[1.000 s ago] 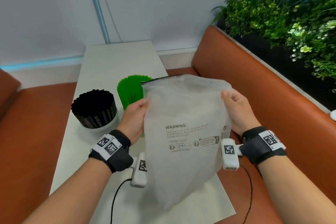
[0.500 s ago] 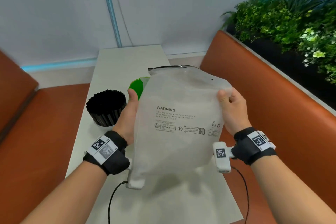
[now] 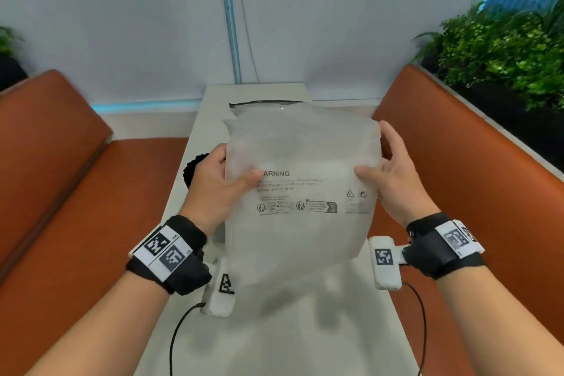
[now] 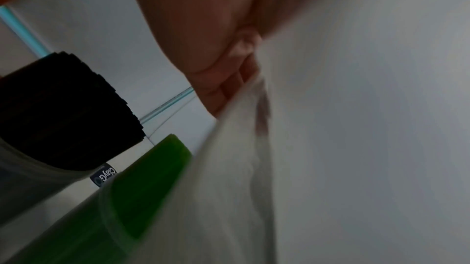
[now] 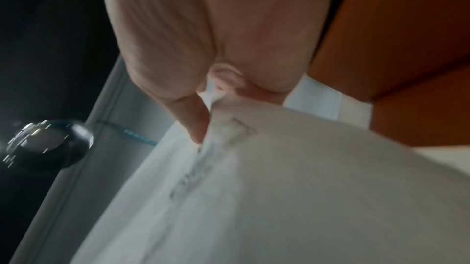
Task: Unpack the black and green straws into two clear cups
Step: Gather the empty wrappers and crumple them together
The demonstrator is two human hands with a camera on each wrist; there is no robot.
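I hold a frosted plastic bag (image 3: pixel 300 192) with black WARNING print upright over the white table (image 3: pixel 290 330). My left hand (image 3: pixel 224 181) pinches its left edge, thumb on the front. My right hand (image 3: pixel 386 175) pinches the right edge the same way. Behind the bag, only a sliver of the black straws (image 3: pixel 195 166) shows in the head view. The left wrist view shows the black straws (image 4: pixel 61 115) bundled in a clear cup (image 4: pixel 25 184) and the green straws (image 4: pixel 152 178) beside them, next to the bag (image 4: pixel 356 147). The bag (image 5: pixel 279 198) fills the right wrist view.
Orange bench seats (image 3: pixel 61 192) flank the narrow table on both sides. A planter with green foliage (image 3: pixel 503 52) stands behind the right bench. A white wall with a blue pipe (image 3: pixel 229 18) closes the far end. A black cable (image 3: pixel 180 333) trails from my left wrist.
The view has swung to centre on the table. The bag has moved left and now covers the green straws and most of the black ones. Both thumbs have come further onto its front.
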